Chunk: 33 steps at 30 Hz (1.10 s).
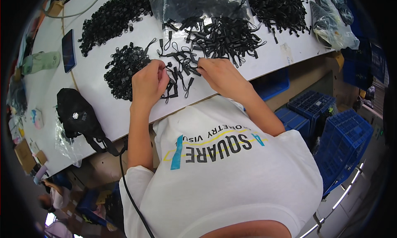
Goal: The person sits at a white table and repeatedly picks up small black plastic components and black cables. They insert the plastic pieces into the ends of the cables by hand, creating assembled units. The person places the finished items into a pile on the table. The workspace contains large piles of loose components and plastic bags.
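Note:
My left hand (149,84) is closed in a pinch at the right edge of a pile of small black plastic pieces (120,74); a tiny black part shows at its fingertips, its kind unclear. A little to the right, my right hand (225,74) has its thumb and fingers closed at a scatter of black looped zipper pulls (180,58). What sits between those fingertips is mostly hidden. Several loose looped pulls (189,87) lie on the white table between the hands. Just beyond my right hand spreads a larger heap of looped pulls (225,37).
More black parts are heaped at the far left (113,19) and far right (279,10), with a clear plastic bag (200,4) between. A phone (68,51), a green bottle (41,62) and a black mesh bag (78,114) lie leftward. Blue crates (341,145) stand at right.

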{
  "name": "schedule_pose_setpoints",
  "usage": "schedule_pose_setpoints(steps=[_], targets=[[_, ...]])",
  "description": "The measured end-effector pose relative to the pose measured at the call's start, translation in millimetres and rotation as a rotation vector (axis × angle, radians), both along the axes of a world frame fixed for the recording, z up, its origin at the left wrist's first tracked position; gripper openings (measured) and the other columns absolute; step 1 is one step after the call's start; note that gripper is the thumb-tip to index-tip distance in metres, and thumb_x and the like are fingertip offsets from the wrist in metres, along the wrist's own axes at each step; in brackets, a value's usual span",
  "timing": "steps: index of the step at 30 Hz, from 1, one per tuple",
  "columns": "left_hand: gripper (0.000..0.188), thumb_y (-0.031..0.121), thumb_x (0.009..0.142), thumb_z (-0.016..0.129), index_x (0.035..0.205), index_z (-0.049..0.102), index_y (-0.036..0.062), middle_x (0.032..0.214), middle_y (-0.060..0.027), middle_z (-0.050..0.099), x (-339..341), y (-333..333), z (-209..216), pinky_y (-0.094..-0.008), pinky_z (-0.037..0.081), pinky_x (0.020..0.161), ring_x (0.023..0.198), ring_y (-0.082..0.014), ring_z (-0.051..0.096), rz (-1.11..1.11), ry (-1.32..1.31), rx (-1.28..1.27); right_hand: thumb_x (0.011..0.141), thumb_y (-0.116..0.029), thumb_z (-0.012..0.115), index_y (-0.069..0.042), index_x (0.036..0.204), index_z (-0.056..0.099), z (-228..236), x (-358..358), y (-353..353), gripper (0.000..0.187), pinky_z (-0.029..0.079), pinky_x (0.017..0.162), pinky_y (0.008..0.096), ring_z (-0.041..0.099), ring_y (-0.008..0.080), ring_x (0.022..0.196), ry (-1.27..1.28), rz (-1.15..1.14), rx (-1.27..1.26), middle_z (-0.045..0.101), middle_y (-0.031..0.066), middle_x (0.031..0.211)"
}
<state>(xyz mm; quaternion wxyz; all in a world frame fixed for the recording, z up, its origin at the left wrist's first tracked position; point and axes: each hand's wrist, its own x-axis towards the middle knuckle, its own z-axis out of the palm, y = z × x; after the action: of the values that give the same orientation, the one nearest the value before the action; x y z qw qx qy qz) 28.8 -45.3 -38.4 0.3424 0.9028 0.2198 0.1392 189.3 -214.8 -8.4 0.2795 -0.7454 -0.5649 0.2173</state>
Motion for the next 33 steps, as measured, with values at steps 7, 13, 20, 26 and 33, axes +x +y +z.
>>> schedule_pose_setpoints(steps=[7, 13, 20, 26, 33], targets=[[0.014, -0.002, 0.078, 0.066, 0.090, 0.058, 0.0013, 0.071, -0.0096, 0.063, -26.8, -18.0, 22.4, -0.0278, 0.047, 0.053, 0.059, -0.0188, 0.062, -0.117, -0.074, -0.282, 0.087, -0.009, 0.059, -0.002, 0.087, 0.052, -2.2, -9.1, 14.8, 0.009, 0.045, 0.066, 0.0445, 0.058, 0.0351, 0.073, -0.052, 0.188, -0.005, 0.055, 0.0132, 0.073], [0.012, -0.005, 0.080, 0.063, 0.090, 0.059, -0.0008, 0.073, -0.0119, 0.063, -35.1, -24.1, 26.2, -0.0294, 0.047, 0.055, 0.061, -0.0219, 0.062, -0.222, -0.124, -0.415, 0.081, -0.007, 0.060, -0.005, 0.088, 0.057, 2.9, -19.8, 8.7, 0.008, 0.046, 0.066, 0.0416, 0.058, 0.0306, 0.070, -0.101, 0.410, 0.002, 0.056, 0.0104, 0.073], [0.016, -0.007, 0.074, 0.064, 0.088, 0.060, 0.0002, 0.079, -0.0113, 0.061, -40.9, -21.6, 30.1, -0.0324, 0.046, 0.060, 0.067, -0.0254, 0.058, -0.374, -0.144, -0.432, 0.080, -0.007, 0.059, -0.001, 0.087, 0.061, 7.7, -29.3, 0.6, 0.009, 0.047, 0.065, 0.0419, 0.060, 0.0330, 0.069, 0.141, 0.509, 0.062, 0.059, 0.0146, 0.073], [0.019, -0.006, 0.069, 0.070, 0.085, 0.062, 0.0015, 0.081, -0.0084, 0.061, -38.4, -31.0, 40.6, -0.0333, 0.046, 0.064, 0.073, -0.0263, 0.058, -0.465, -0.235, -0.326, 0.090, -0.014, 0.060, 0.002, 0.090, 0.063, 9.7, -21.8, 0.7, 0.017, 0.046, 0.063, 0.0385, 0.059, 0.0343, 0.068, 0.501, 0.617, -0.086, 0.063, 0.0152, 0.075], [0.020, -0.003, 0.067, 0.074, 0.082, 0.062, 0.0020, 0.078, -0.0081, 0.061, -40.4, -42.8, 41.8, -0.0358, 0.045, 0.064, 0.073, -0.0280, 0.057, -0.198, -0.345, 0.075, 0.089, -0.016, 0.062, 0.001, 0.094, 0.063, -3.3, -29.4, -1.7, 0.018, 0.046, 0.062, 0.0392, 0.059, 0.0336, 0.066, 0.601, 0.366, 0.073, 0.063, 0.0160, 0.077]])
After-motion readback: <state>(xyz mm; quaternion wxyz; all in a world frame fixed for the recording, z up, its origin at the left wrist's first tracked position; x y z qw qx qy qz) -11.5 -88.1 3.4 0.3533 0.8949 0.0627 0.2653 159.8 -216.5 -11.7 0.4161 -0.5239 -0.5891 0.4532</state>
